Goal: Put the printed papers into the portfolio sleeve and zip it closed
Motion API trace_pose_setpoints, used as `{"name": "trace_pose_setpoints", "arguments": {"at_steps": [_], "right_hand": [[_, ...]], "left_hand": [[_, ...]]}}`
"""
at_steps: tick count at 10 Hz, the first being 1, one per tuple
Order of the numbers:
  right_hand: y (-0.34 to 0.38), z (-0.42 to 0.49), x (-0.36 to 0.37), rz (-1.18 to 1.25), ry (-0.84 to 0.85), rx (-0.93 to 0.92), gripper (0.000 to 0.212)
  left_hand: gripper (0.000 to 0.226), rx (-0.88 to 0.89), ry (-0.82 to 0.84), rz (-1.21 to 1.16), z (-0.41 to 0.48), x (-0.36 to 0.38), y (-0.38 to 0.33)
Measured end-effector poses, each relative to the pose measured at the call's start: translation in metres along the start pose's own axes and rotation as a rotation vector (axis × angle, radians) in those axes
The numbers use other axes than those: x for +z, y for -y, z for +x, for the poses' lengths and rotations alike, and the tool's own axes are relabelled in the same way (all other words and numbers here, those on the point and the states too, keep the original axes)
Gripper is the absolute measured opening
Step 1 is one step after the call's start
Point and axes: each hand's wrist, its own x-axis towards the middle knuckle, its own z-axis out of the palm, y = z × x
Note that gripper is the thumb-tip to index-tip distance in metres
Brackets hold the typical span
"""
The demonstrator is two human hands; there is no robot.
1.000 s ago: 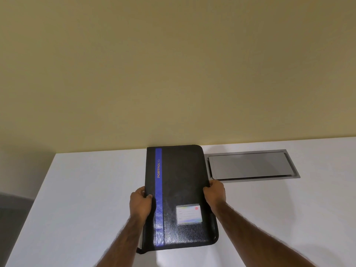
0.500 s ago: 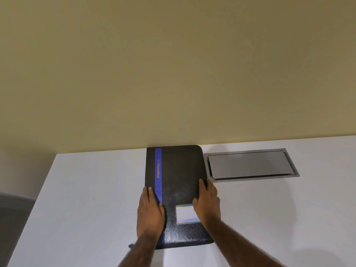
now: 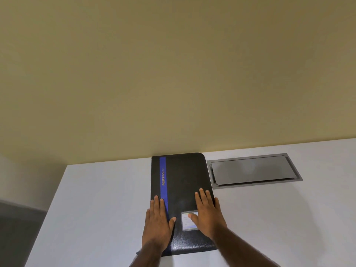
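Resting flat on portfolio [image 3: 181,182] — both hands.

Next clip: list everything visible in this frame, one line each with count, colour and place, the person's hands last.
black zippered portfolio with a blue stripe: one, black with a vertical blue band printed PORTFOLIO, lying flat and closed at the table's far edge, against the wall
clear card pocket: one, pale card inside, on the portfolio's near right cover, partly under the right hand
grey metal flap panel: one, grey, set flush into the table to the right of the portfolio
white table: one, white, fills the lower frame
beige wall: one, beige, behind the table
printed papers: none visible
left hand: flat, palm down on the portfolio's left edge
right hand: flat, palm down on the portfolio's right side
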Motion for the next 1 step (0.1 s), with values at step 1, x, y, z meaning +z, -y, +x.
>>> {"name": "trace_pose_setpoints", "arguments": {"at_steps": [1], "right_hand": [[-0.0006,-0.0013,-0.0076,-0.032,-0.019,0.000,0.091]], "left_hand": [[0.084,0.029,0.024,0.061,-0.0031,-0.0128,-0.0078]]}}
